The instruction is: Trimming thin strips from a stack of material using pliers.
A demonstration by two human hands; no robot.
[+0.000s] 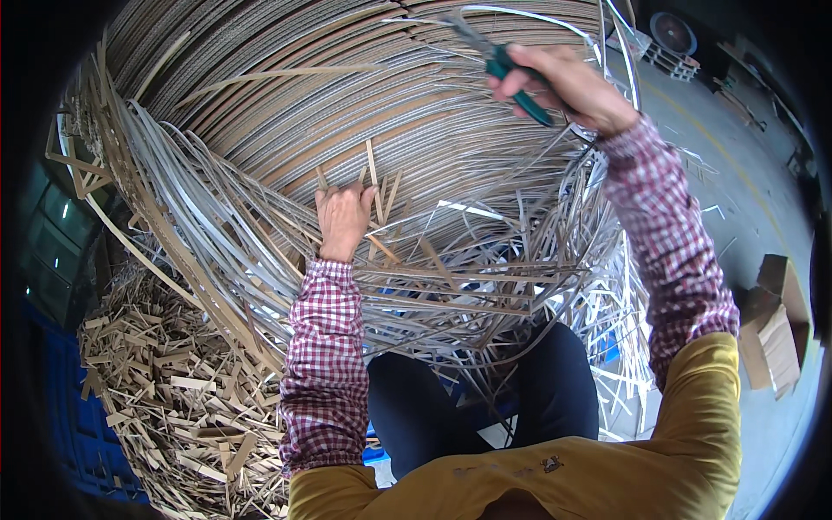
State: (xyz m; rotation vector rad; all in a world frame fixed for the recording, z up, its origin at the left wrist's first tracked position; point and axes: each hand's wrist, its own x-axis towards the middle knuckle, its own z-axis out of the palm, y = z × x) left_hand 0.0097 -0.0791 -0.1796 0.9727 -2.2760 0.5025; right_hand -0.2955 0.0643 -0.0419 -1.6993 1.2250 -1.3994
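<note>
"Pliers point(497, 66) with green handles: held where, exactly?"

"Toward the upper right of the view, in the right hand point(568, 78), raised and seen against the right part of the stack of long strips point(260, 143)."

"Pointing which way?"

"Head up and to the left, away from the body; handle ends down and to the right, below the fingers. Long axis on a slant, then, from upper left to lower right."

"And gripped how?"

"With fingers and thumb of the right hand wrapped around the handles. Blades blurred: cannot tell parted from meeting, or empty from loaded."

"Left hand point(344, 221)?"

"Well apart from the pliers, lower down and over the middle of the stack. Back of the hand up, fingers curled down among thin brown slats point(373, 169). Fingertips hidden, so cannot tell whether pinching a slat or merely resting there."

"Judging from that, which step in hand?"

"Probably handling of the strips, with left hand down at the stack and pliers held clear. Not plainly a cut."

"Calling for what, as a next move?"

"Most likely a sure hold by the left hand, a clear sight of the blades, and room for the pliers around the tangle of loose strips point(485, 295) by the legs point(559, 381). Care, too, near the bundle of grey strips point(186, 191) on the left: springy by the look of those curves, and perhaps quick to snag."
</note>
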